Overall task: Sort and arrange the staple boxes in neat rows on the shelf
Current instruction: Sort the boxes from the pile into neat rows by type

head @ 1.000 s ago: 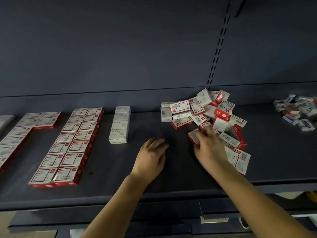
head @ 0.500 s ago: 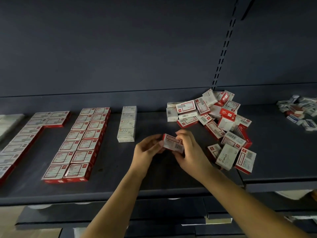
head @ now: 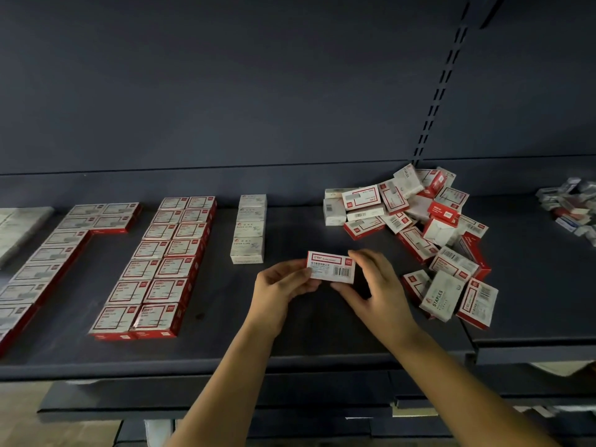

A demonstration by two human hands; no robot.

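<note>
Head view, one entry.

Carrier: dark blue-grey metal shelf point(head: 322, 343), flat, with a raised back panel.

Item in hand: one small red-and-white cardboard staple box point(head: 331, 265), barcode face up, held level above the middle of the shelf, nearer its front edge than its back. The left hand point(head: 280, 293) grips the box's left end, fingertips curled round it. The right hand point(head: 374, 288) meets the right end, thumb below and fingers arched over the top; whether it clamps firmly or only steadies cannot be told.

Sorted stock, left half of the shelf: a double row of red-and-white boxes point(head: 161, 262) running from back to front edge, boxes touching; a further run of similar boxes point(head: 61, 250) toward the left edge; a short single column of pale grey-white paper-clip boxes point(head: 250, 229) just right of the double row.

Unsorted stock, right half: a loose heap of red-and-white and white staple boxes point(head: 429, 233), tilted and overlapping, reaching from the back panel to the front edge. A second small jumble of mixed boxes point(head: 571, 204) lies at the far right edge.

Risks, as judged:
- the right forearm passes just beside the heap's front boxes; a sweep could knock them over the front edge;
- a box pushed in askew could shove its row out of line;
- the red-and-white types look alike, so a box could join the wrong row.
</note>
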